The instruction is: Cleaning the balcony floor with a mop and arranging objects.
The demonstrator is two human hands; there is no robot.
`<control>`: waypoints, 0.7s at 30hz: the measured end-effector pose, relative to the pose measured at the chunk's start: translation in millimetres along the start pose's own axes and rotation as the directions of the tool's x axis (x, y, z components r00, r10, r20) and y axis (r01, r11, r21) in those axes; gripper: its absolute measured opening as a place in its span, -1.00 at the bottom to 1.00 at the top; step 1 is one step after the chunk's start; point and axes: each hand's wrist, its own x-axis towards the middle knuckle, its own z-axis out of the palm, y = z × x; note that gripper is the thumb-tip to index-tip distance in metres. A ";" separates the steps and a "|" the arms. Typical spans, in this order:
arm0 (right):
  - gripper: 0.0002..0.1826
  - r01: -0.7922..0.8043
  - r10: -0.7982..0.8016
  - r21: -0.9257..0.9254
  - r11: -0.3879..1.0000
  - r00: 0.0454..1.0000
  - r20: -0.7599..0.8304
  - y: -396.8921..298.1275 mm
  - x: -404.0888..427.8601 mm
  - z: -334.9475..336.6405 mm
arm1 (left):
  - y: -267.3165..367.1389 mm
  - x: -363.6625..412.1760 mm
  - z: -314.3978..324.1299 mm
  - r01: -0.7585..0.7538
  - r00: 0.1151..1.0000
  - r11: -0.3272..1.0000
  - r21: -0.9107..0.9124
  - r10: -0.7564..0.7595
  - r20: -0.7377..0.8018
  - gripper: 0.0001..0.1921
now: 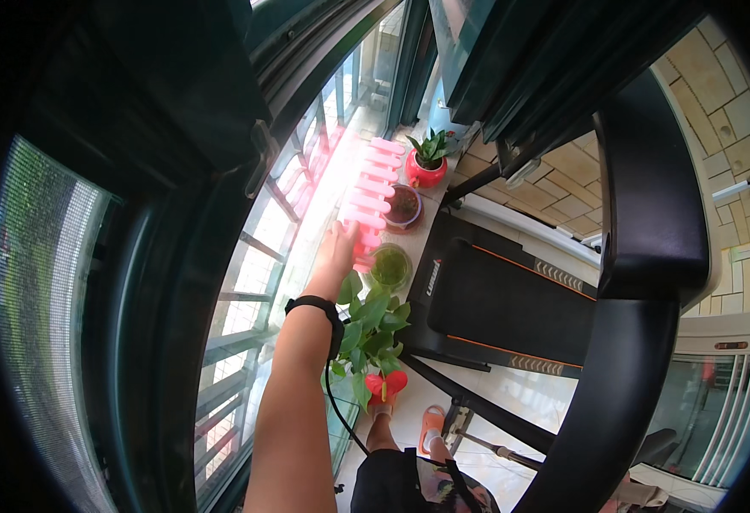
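Observation:
My left hand (pixel 335 255), with a black band on its wrist, reaches forward to a pink plastic picket-fence piece (pixel 378 174). Its fingers close around the near end of the piece, which stands along the glazed side. To the right of the fence are a red pot (pixel 427 173) with a leafy plant, a round pot (pixel 404 205) of dark contents and a clear bowl (pixel 390 267) with green contents. Below my wrist spread the leaves of an anthurium (pixel 372 324) with a red bloom (pixel 386 383). My right hand is out of view.
A black treadmill (pixel 516 295) fills the right side, its upright (pixel 612 404) close to me. Dark window frames (pixel 157 256) crowd the left and top. Metal railings (pixel 240 346) run along the left. A thin black cable (pixel 336 401) hangs beside my forearm.

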 end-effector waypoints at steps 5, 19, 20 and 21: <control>-0.59 0.016 -0.016 -0.012 1.000 1.000 -0.001 4.5 -0.9 3.6 | -6.1 -6.2 -3.3 -0.066 0.998 0.994 0.082 0.065 0.015 -0.29; -0.59 0.186 -0.191 -0.113 0.976 0.981 -0.031 30.4 -0.6 12.8 | 15.7 34.8 -31.8 -0.079 0.988 0.996 -0.037 0.074 -0.134 -0.25; -0.59 0.236 -0.242 -0.139 0.962 0.970 -0.034 36.5 -0.5 14.6 | 16.9 43.1 -35.0 -0.062 0.987 0.996 -0.066 0.052 -0.150 -0.24; -0.59 0.298 -0.308 -0.172 0.939 0.951 -0.035 45.3 -1.8 16.3 | 17.6 51.4 -36.3 -0.045 0.987 0.994 -0.095 0.029 -0.161 -0.23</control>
